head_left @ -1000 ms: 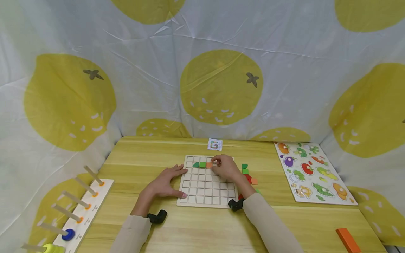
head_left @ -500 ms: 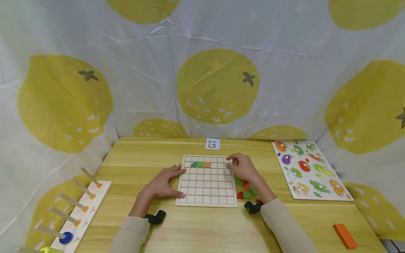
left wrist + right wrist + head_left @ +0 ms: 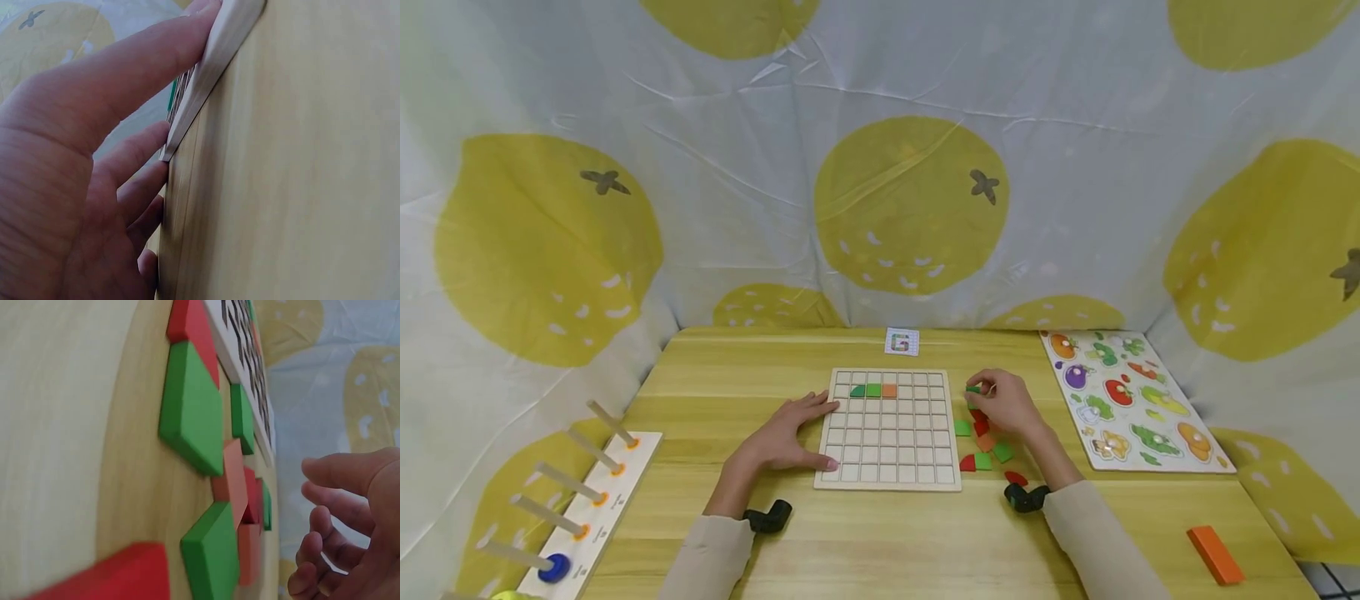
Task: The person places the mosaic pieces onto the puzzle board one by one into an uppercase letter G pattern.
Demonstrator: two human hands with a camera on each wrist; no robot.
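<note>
Small green tile [image 3: 973, 389] pinched at the fingertips of the right hand [image 3: 1006, 406], just right of the grid board [image 3: 887, 454] on the desk [image 3: 880, 542], above loose red and green tiles [image 3: 985, 461]. Left hand [image 3: 782, 435] flat, fingers straight, steadying the board's left edge.

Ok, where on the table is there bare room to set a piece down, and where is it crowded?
Bare wood lies between the grid board and the peg rack, behind the left hand, and along the near table edge toward the orange block. It is crowded between the board and the fruit puzzle, where loose tiles cluster under the right hand.
</note>
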